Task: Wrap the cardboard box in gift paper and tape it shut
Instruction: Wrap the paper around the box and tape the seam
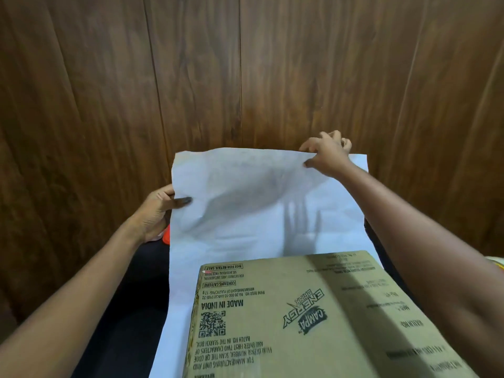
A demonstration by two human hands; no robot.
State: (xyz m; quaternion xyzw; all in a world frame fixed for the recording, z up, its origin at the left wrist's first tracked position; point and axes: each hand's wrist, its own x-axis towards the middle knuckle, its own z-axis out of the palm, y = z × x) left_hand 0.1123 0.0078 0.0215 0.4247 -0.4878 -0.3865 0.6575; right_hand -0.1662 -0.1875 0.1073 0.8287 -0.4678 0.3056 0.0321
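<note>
The cardboard box (313,317) lies flat on the paper (245,214), long axis pointing away. The left hand (156,211) pinches the paper's left edge; the right hand (326,154) pinches its raised far edge.

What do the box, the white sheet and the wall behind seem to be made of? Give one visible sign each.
Box: brown cardboard, matt, with a dull tan face and printed ink.
Sheet: probably thin paper, matt white; it creases and shadows show through.
Wall: wood or wood-look panelling, faint sheen, grain and vertical seams.
</note>
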